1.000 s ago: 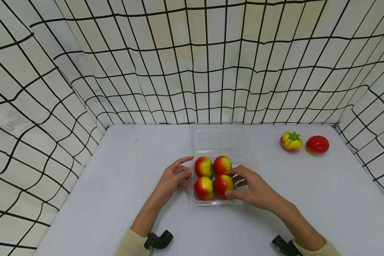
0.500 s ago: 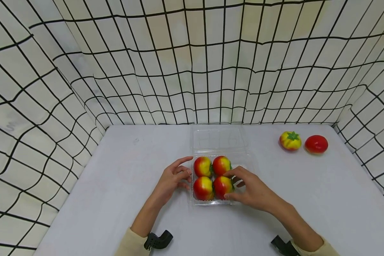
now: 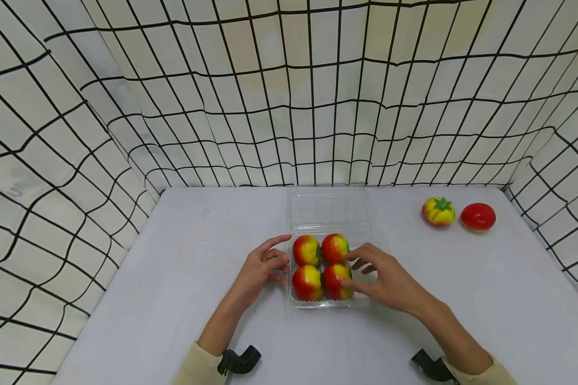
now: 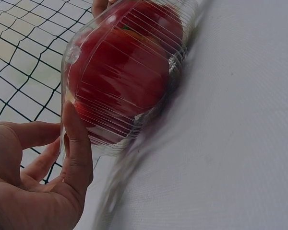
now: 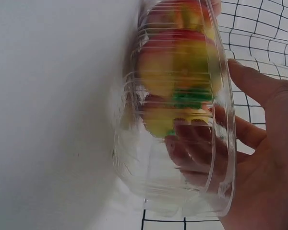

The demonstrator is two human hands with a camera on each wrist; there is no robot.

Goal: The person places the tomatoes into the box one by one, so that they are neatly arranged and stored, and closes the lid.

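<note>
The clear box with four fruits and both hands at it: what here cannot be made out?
Undersides of the four fruits: head view, their tops hide them; both wrist views, the ribbed wall of the clear box blurs them.
Whether the right hand touches the near right fruit: head view, the hand itself covers the spot; right wrist view, ribbed plastic blurs it.
Left hand, wrist end: left wrist view, cut off by the picture's edge.

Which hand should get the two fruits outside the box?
Probably the right hand: the yellowish fruit and red fruit both lie on its side. The left hand is at the clear box's opposite edge, so it would likely reach across.
</note>
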